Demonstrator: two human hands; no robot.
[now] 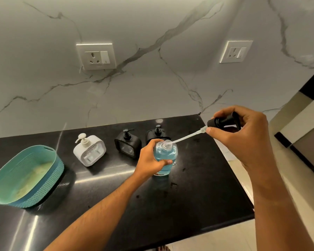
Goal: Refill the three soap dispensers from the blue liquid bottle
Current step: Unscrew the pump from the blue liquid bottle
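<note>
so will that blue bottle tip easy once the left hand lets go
Probably not: the blue bottle stands upright on the counter, looks mostly full, so bottom-heavy. Its clear smooth sides may be slippery. With the pump out, a knock would likely spill.

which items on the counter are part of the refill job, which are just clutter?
Job:
- blue liquid bottle, gripped by left hand
- black pump head with its tube, held by right hand, tube tip at the bottle mouth
- white dispenser
- two black dispensers, pumps on

Clutter:
- teal basket
- wall sockets
</note>
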